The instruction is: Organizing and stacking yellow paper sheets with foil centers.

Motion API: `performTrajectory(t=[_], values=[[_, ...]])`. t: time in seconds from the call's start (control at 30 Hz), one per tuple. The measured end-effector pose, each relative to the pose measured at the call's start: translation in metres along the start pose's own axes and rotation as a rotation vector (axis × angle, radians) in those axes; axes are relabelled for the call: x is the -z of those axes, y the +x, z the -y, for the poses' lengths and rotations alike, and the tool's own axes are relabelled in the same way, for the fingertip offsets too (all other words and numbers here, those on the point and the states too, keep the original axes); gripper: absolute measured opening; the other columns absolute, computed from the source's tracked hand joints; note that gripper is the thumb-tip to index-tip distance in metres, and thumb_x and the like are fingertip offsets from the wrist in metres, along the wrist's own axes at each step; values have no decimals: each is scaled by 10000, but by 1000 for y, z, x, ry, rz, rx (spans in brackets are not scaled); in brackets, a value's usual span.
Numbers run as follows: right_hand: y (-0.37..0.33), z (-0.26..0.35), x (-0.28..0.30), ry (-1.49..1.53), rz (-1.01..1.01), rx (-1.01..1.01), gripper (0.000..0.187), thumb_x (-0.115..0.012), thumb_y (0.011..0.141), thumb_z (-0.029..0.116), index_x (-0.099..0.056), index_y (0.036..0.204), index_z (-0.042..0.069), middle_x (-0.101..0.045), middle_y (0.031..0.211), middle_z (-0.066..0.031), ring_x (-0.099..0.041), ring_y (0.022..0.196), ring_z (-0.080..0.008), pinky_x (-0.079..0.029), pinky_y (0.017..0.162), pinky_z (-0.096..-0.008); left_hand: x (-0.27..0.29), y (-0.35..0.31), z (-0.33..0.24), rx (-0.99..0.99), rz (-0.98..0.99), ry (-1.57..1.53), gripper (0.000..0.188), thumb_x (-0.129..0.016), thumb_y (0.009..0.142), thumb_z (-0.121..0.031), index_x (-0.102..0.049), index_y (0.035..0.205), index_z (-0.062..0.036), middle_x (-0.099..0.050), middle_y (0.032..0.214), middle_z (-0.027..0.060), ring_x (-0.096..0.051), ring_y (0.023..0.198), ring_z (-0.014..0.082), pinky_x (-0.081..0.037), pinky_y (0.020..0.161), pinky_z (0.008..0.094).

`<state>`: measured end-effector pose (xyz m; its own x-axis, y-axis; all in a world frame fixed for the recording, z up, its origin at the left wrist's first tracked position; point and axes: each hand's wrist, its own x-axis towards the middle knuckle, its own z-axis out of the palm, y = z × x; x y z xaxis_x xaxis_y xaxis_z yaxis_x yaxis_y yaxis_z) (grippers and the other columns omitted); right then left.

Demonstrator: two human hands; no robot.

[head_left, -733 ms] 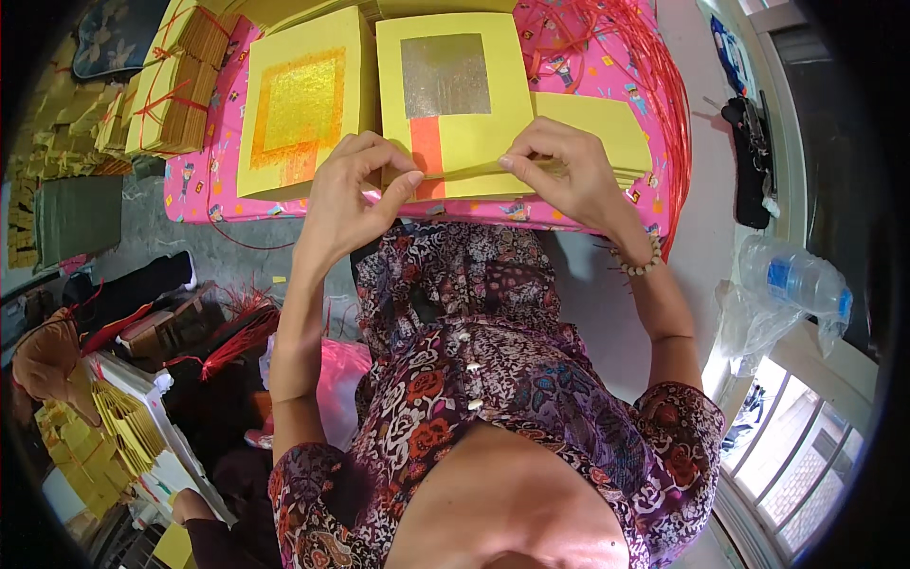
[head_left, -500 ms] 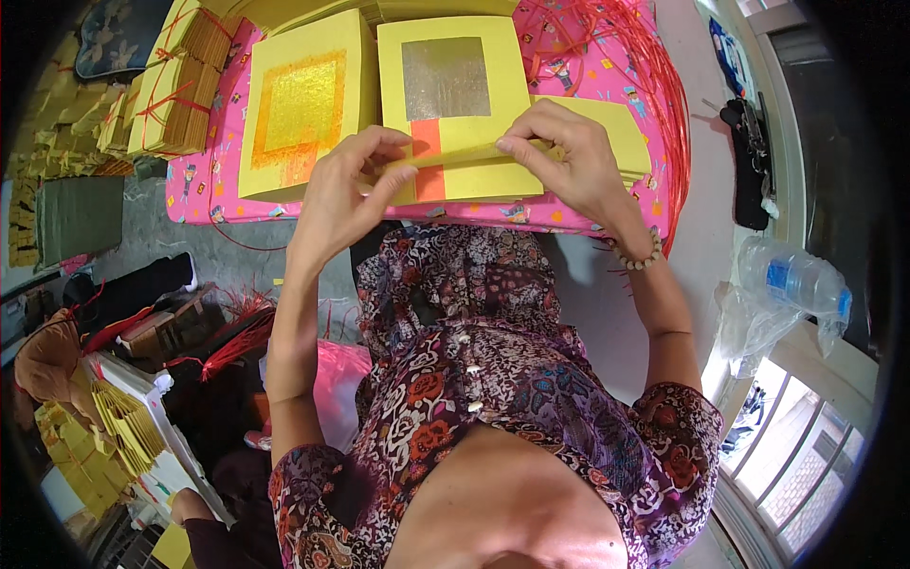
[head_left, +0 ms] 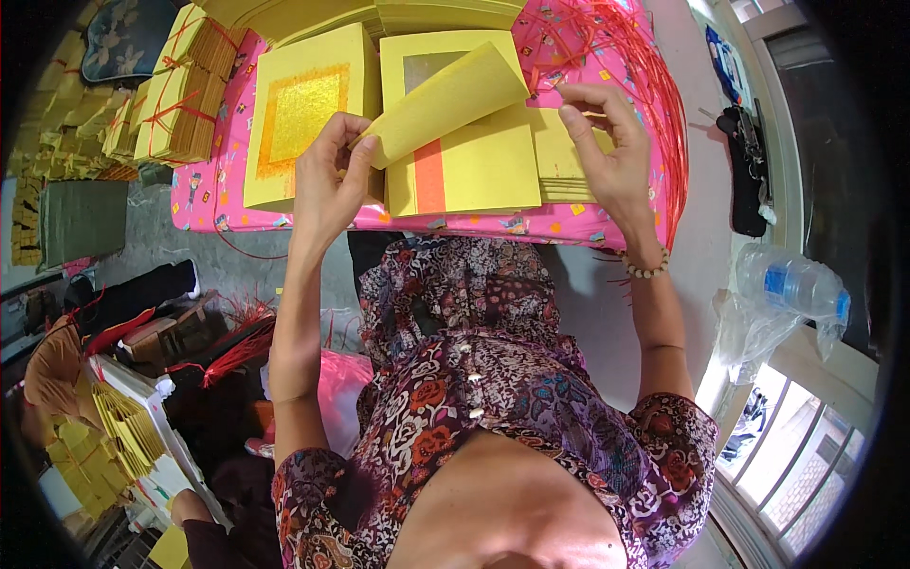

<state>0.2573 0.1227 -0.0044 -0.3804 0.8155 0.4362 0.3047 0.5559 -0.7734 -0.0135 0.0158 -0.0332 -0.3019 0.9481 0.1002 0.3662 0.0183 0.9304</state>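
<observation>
Gripping a yellow paper sheet (head_left: pixel 450 106) in the left hand (head_left: pixel 332 178), above the silver-patched paper stack (head_left: pixel 483 175) by the near edge of the pink-covered table (head_left: pixel 232 156). Holding the right hand (head_left: pixel 614 152) open toward the right edge. Looks rolled, not yet laid down, with more left beneath.
</observation>
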Motion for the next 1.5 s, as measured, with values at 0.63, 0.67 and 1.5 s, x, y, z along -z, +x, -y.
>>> performTrajectory(t=[0.63,0.67,1.5], values=[[-12,-25,-14,612,291,-685,447,-561,929,268,-409,1255,2,-591,968,-48,-546,832,-78,-428,634,-209,-2,-33,-22,-288,193,381,139,-571,802,6,-590,935,-27,-609,849,126,-593,823,303,-467,722,380],[-12,-25,-15,616,306,-664,463,-582,917,245,-398,1265,2,-593,965,-40,-533,827,-63,-407,617,-198,-1,-33,-22,-304,212,380,139,-570,803,7,-589,937,-24,-611,849,126,-595,824,301,-468,720,378],[-8,5,-35,628,234,-465,470,-586,911,181,-393,1285,-30,-568,1108,-113,-572,968,-167,-479,822,-283,1,-12,-45,-118,386,468,313,-515,929,-289,-589,1042,-7,-627,855,151,-619,829,280,-487,750,339]])
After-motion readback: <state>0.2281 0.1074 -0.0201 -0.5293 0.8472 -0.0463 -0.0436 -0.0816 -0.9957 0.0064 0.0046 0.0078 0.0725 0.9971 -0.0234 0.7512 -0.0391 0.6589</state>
